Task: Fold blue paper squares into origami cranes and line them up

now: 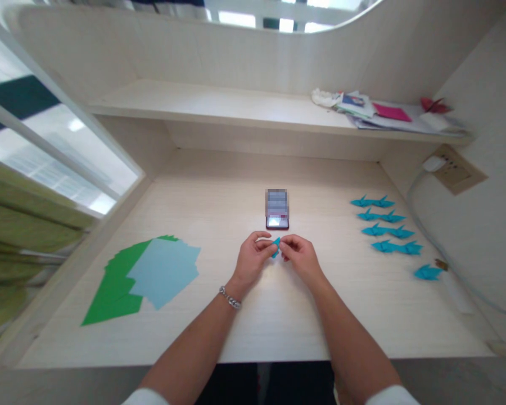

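A small piece of folded blue paper is pinched between my two hands, above the middle of the desk. My left hand grips it from the left with thumb and fingers closed. From the right, my right hand pinches its other side. The paper's exact fold is too small to make out. Just beyond my fingers lies a phone, its screen lit and mostly blurred. Several folded blue paper cranes are set in rows on the right side of the desk.
At the left, light blue paper sheets overlap green paper sheets. A single blue crane sits near a white strip at the right. A cable runs from the wall socket. Papers lie on the shelf.
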`<state>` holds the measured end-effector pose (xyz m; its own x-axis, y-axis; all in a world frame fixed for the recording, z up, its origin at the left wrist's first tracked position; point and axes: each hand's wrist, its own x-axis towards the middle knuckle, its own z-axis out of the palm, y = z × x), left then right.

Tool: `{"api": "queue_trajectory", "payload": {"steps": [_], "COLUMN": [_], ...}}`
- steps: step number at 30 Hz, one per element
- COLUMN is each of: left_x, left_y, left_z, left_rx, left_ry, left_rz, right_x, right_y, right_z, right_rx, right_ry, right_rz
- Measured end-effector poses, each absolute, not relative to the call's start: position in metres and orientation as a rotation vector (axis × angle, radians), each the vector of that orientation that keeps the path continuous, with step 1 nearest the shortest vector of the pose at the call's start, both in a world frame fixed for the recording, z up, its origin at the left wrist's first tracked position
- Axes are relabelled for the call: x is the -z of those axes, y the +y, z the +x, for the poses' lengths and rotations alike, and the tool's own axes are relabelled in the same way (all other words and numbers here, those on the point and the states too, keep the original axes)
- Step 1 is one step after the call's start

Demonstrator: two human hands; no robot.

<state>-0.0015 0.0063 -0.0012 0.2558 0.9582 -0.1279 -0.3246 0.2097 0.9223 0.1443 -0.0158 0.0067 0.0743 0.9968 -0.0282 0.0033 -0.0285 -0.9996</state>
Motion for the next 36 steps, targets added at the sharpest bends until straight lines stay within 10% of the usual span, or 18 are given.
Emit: {"api": "queue_trajectory", "payload": {"steps": [36], "left_x": [-0.005], "left_y": [0.000], "left_z": [-0.009], "left_rx": [-0.725], "left_ry": [0.565], "left_rz": [0.611], "right_x": [-0.018], "right_y": [-0.020], "right_z": [0.151], "right_rx": [-1.361], "right_ry": [-1.072], "right_rz": [-1.095]}}
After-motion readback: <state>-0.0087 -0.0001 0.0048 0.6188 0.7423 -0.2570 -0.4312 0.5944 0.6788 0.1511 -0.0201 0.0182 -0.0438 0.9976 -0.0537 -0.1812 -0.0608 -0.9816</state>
